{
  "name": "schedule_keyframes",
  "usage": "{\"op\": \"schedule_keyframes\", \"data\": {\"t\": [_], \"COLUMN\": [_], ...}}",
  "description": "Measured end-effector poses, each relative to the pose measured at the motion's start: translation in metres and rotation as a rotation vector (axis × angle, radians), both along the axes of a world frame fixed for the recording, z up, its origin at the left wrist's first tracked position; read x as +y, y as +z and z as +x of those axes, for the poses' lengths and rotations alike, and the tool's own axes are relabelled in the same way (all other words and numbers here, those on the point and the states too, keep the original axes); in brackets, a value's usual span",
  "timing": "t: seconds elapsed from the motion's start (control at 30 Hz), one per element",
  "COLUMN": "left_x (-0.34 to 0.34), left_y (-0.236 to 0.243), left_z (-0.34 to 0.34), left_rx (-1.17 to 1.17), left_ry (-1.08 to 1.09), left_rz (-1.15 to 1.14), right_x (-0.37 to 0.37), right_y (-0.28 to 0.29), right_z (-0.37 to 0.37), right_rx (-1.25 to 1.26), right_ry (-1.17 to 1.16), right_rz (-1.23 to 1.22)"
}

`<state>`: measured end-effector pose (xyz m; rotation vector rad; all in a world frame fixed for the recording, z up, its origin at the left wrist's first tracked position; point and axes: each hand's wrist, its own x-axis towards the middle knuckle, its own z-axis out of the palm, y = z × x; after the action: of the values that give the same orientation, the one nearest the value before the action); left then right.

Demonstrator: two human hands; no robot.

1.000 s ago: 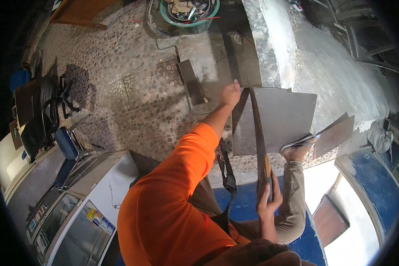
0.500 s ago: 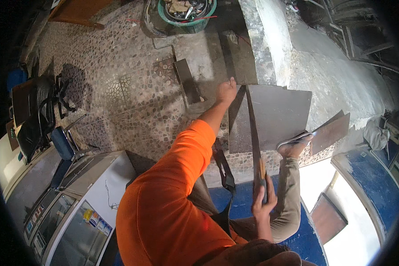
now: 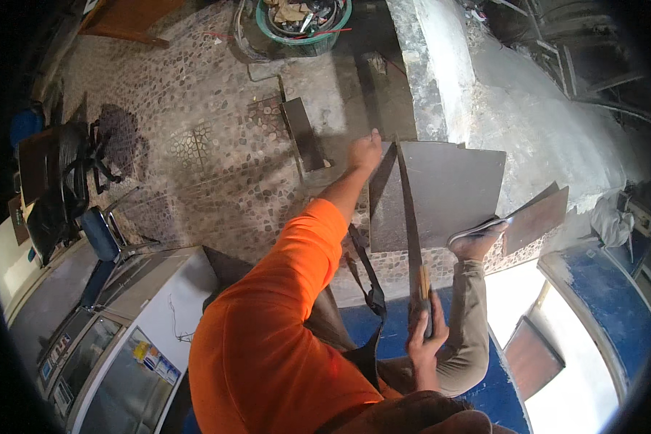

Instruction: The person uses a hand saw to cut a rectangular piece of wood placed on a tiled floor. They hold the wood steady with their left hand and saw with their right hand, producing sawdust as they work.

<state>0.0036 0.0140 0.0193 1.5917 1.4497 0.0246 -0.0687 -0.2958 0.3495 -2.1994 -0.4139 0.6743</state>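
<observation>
A dark brown flat board (image 3: pixel 459 192) lies ahead of me, its right part beside my bare foot in a sandal (image 3: pixel 476 240). My left hand (image 3: pixel 365 150) is closed at the board's far left corner, thumb pointing away; the hidden fingers seem to grip its edge. In my right hand (image 3: pixel 425 340) is a handsaw (image 3: pixel 411 210), held by its handle near my right knee. Its long tapered blade runs away from me over the board, with the tip near the far edge, right of my left hand. A dark shadow strip lies left of the blade.
A narrow dark board (image 3: pixel 305 134) rests on the pebble-patterned floor to the left. Smaller brown pieces (image 3: pixel 535 219) lean right of my foot. Beyond are a green tub (image 3: pixel 307 40) of scraps and a rough concrete ledge (image 3: pixel 513 108). A white glass-fronted cabinet (image 3: pixel 141 318) stands at the near left.
My right hand has drawn slightly toward me with the saw. The left hand stays at the board's corner, and the whole view has shifted a little.
</observation>
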Motion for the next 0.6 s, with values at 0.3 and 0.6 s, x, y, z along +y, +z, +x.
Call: {"op": "schedule_keyframes", "data": {"t": [0.3, 0.6], "left_x": [0.003, 0.004], "left_y": [0.007, 0.006], "left_z": [0.006, 0.006], "left_rx": [-0.037, 0.005], "left_ry": [-0.135, -0.116], "left_rz": [-0.004, 0.046], "right_x": [0.106, 0.059], "right_y": [-0.105, -0.080], "right_z": [0.075, 0.050], "right_rx": [-0.158, -0.031], "right_ry": [0.017, 0.012], "right_rz": [0.030, -0.008]}}
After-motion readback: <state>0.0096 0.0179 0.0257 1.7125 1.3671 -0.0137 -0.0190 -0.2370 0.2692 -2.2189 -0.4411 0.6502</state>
